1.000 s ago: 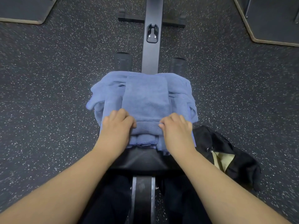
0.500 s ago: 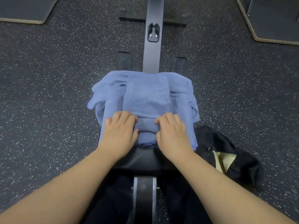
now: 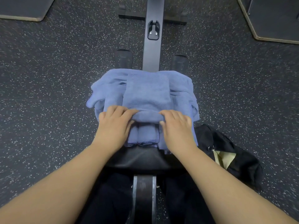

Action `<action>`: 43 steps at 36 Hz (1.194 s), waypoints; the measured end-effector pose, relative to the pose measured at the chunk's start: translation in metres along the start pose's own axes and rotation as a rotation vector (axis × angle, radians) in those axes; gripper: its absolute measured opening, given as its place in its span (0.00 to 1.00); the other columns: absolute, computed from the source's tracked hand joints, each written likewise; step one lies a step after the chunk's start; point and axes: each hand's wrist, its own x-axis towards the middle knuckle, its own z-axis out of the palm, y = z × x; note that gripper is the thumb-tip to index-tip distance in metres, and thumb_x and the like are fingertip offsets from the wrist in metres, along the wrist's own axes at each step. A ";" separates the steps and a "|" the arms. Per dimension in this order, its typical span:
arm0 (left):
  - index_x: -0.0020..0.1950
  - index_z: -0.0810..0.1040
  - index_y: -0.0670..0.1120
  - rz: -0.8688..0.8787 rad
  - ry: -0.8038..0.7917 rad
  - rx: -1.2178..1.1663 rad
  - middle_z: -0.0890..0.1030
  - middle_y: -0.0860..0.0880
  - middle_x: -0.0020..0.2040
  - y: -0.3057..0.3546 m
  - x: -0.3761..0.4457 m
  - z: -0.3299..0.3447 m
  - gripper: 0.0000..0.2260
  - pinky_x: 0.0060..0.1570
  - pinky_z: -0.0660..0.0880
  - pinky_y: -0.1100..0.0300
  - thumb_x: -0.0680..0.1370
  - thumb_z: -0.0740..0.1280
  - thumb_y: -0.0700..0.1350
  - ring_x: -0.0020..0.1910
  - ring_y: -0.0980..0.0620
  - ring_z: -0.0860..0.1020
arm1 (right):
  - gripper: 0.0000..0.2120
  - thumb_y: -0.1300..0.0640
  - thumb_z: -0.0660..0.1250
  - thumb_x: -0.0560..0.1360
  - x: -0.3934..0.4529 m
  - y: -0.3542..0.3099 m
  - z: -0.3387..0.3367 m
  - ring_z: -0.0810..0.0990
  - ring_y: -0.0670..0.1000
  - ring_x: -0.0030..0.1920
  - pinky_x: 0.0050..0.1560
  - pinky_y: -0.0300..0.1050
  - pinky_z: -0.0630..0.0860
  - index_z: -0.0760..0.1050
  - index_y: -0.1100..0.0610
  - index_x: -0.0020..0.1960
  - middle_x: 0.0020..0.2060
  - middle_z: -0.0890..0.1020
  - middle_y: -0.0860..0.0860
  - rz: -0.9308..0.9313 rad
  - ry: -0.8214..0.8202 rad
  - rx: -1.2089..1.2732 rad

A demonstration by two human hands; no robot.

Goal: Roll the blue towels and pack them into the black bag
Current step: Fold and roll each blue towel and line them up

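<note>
A folded blue towel (image 3: 148, 91) lies lengthwise on a heap of loose blue towels (image 3: 106, 88) on the bench pad (image 3: 142, 157). Its near end is rolled up into a thick roll (image 3: 148, 116). My left hand (image 3: 115, 125) grips the roll's left end and my right hand (image 3: 177, 126) grips its right end, fingers curled over the top and thumbs on the near side. Two finished towel rolls (image 3: 143, 135) lie side by side between my wrists. The black bag (image 3: 242, 162) sits open on the floor to my right, showing a tan lining.
The bench's dark rail (image 3: 152, 50) runs forward over speckled rubber floor, with two round foot pads beside it. Dark platforms with wooden edges sit at the far left (image 3: 24, 8) and far right (image 3: 275, 18). My dark-clad legs straddle the bench.
Both hands have moved forward, turning the roll away from me, so less of the folded towel lies flat. The two finished rolls show more between my wrists.
</note>
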 end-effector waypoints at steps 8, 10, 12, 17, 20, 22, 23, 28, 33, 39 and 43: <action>0.57 0.78 0.52 0.014 0.001 -0.114 0.79 0.56 0.49 -0.007 0.000 -0.012 0.20 0.45 0.51 0.60 0.75 0.54 0.59 0.55 0.51 0.65 | 0.10 0.53 0.63 0.79 0.005 0.008 -0.025 0.73 0.51 0.59 0.54 0.43 0.57 0.74 0.51 0.60 0.55 0.79 0.47 0.015 -0.238 0.084; 0.56 0.78 0.53 -0.013 -0.035 -0.149 0.74 0.62 0.45 -0.008 -0.002 -0.014 0.20 0.45 0.50 0.60 0.75 0.55 0.61 0.55 0.53 0.64 | 0.08 0.53 0.63 0.79 0.004 0.010 -0.029 0.74 0.50 0.58 0.52 0.43 0.58 0.75 0.49 0.58 0.53 0.79 0.45 0.010 -0.291 0.110; 0.56 0.79 0.55 -0.057 -0.083 -0.180 0.71 0.64 0.43 -0.007 -0.003 -0.017 0.17 0.46 0.51 0.59 0.74 0.57 0.60 0.53 0.56 0.61 | 0.08 0.53 0.63 0.79 0.002 0.011 -0.033 0.74 0.49 0.58 0.55 0.45 0.61 0.75 0.49 0.57 0.53 0.79 0.45 0.011 -0.344 0.146; 0.56 0.77 0.58 -0.106 -0.201 -0.168 0.72 0.60 0.48 -0.004 -0.006 -0.021 0.21 0.46 0.51 0.59 0.72 0.52 0.63 0.53 0.55 0.61 | 0.08 0.54 0.62 0.79 0.000 0.010 -0.039 0.73 0.50 0.58 0.62 0.49 0.66 0.76 0.52 0.57 0.53 0.77 0.46 0.047 -0.432 0.231; 0.58 0.77 0.57 -0.140 -0.257 -0.157 0.72 0.59 0.50 -0.002 -0.005 -0.022 0.22 0.47 0.53 0.57 0.72 0.50 0.60 0.56 0.52 0.62 | 0.08 0.56 0.62 0.79 -0.001 0.010 -0.040 0.74 0.50 0.56 0.59 0.47 0.68 0.76 0.55 0.57 0.51 0.74 0.46 0.057 -0.440 0.248; 0.58 0.76 0.57 -0.150 -0.275 -0.145 0.72 0.58 0.50 0.000 -0.005 -0.021 0.20 0.47 0.53 0.57 0.75 0.50 0.60 0.55 0.53 0.61 | 0.08 0.57 0.62 0.79 0.000 0.010 -0.039 0.74 0.51 0.55 0.59 0.48 0.69 0.76 0.57 0.56 0.52 0.74 0.47 0.055 -0.436 0.258; 0.58 0.76 0.57 -0.158 -0.278 -0.137 0.72 0.58 0.50 0.000 -0.004 -0.021 0.18 0.47 0.53 0.57 0.79 0.51 0.59 0.55 0.53 0.61 | 0.08 0.57 0.62 0.80 0.000 0.010 -0.039 0.74 0.51 0.56 0.60 0.49 0.69 0.75 0.58 0.56 0.54 0.75 0.49 0.062 -0.443 0.260; 0.59 0.75 0.56 -0.183 -0.287 -0.095 0.74 0.54 0.53 0.002 -0.003 -0.018 0.13 0.47 0.54 0.56 0.83 0.53 0.53 0.57 0.49 0.63 | 0.10 0.55 0.58 0.81 0.002 0.005 -0.037 0.72 0.54 0.62 0.61 0.49 0.67 0.73 0.59 0.57 0.62 0.73 0.53 0.134 -0.486 0.221; 0.56 0.75 0.51 -0.216 -0.256 -0.047 0.75 0.50 0.53 0.004 -0.001 -0.014 0.15 0.50 0.59 0.52 0.82 0.51 0.54 0.58 0.45 0.66 | 0.14 0.54 0.55 0.82 0.003 0.004 -0.036 0.62 0.53 0.73 0.67 0.42 0.59 0.70 0.59 0.64 0.75 0.59 0.53 0.159 -0.506 0.178; 0.57 0.75 0.47 -0.280 -0.170 0.024 0.73 0.46 0.57 0.013 0.002 -0.009 0.14 0.51 0.59 0.51 0.82 0.56 0.54 0.59 0.44 0.65 | 0.12 0.54 0.55 0.82 0.000 0.003 -0.029 0.71 0.54 0.59 0.59 0.49 0.69 0.71 0.60 0.59 0.63 0.65 0.52 0.186 -0.433 0.145; 0.49 0.75 0.43 -0.197 0.032 -0.058 0.74 0.41 0.51 0.013 0.002 -0.006 0.05 0.44 0.58 0.52 0.77 0.68 0.44 0.51 0.39 0.70 | 0.14 0.53 0.55 0.82 0.002 0.002 -0.023 0.67 0.54 0.57 0.58 0.46 0.64 0.74 0.59 0.59 0.56 0.69 0.53 0.150 -0.370 0.036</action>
